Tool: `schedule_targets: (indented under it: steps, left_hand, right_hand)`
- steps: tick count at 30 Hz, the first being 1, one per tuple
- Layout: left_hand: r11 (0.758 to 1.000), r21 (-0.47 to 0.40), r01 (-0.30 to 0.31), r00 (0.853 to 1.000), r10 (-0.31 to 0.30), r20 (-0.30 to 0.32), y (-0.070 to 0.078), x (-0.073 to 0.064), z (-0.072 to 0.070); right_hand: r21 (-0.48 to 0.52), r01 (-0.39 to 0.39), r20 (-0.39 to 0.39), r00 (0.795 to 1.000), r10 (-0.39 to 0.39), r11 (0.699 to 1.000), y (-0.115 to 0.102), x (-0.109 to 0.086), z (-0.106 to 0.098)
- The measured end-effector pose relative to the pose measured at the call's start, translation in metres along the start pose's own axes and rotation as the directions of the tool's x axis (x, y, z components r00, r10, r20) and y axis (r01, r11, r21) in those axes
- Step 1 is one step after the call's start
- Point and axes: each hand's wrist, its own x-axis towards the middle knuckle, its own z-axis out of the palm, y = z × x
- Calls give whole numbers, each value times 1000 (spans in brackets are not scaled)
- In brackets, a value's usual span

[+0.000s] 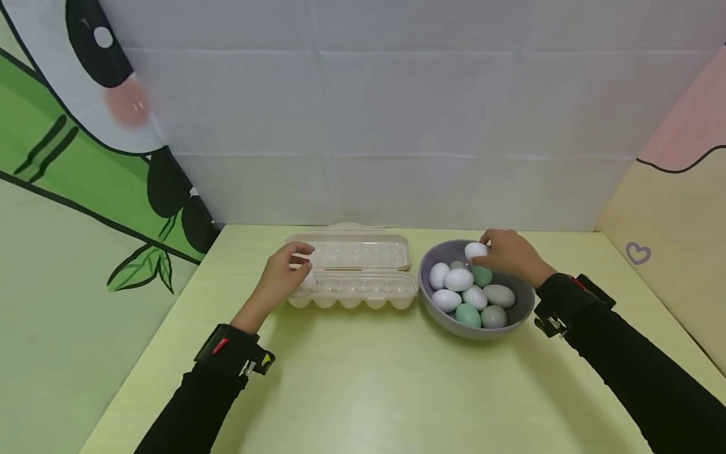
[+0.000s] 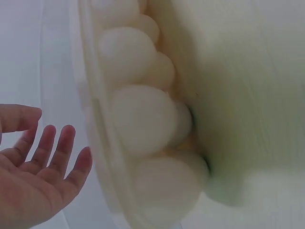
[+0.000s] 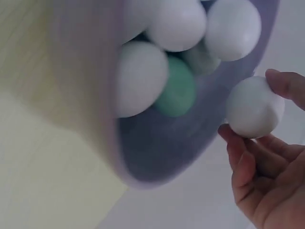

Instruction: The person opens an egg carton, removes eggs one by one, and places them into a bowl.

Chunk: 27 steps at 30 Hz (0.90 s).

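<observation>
My right hand (image 1: 513,255) pinches a white egg (image 1: 475,251) between thumb and fingertips, just over the back rim of a grey-purple bowl (image 1: 462,329). In the right wrist view that egg (image 3: 255,107) is apart from the eggs in the bowl. White, green and greyish eggs (image 1: 458,279) lie piled there. To the left stands an opened egg carton (image 1: 363,291) of clear plastic, its lid (image 1: 363,252) laid back. Beside its left end, my left hand (image 1: 280,274) has loosely bent fingers with nothing between them. A white egg (image 1: 309,282) appears in the carton's left end, partly behind the thumb.
Carton and bowl stand side by side on a pale yellow table (image 1: 363,384). A white sheet (image 1: 414,126) hangs behind the table's back edge. Painted walls flank both sides, with a green leaf picture (image 1: 142,268) on the left.
</observation>
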Motion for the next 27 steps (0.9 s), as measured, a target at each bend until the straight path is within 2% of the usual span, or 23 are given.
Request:
schedule_targets:
  steps: [4, 7, 14, 27]
  left_hand:
    - [1000, 17, 20, 1000, -20, -20, -11, 0, -5]
    - [999, 18, 31, 999, -30, -36, -15, 1, -8]
    - [998, 36, 42, 998, -40, -54, -19, 4, -8]
    - [989, 110, 100, 994, -96, -45, -29, 6, -8]
  right_hand:
    - [-96, -11, -22, 1000, 9, 995, 13, -4, 5]
    - [-124, -42, -24, 999, 40, 991, 19, -6, 8]
    - [-118, -121, -17, 993, 120, 986, 22, -9, 7]
    - [-163, -150, -19, 989, 149, 975, 42, -5, 17]
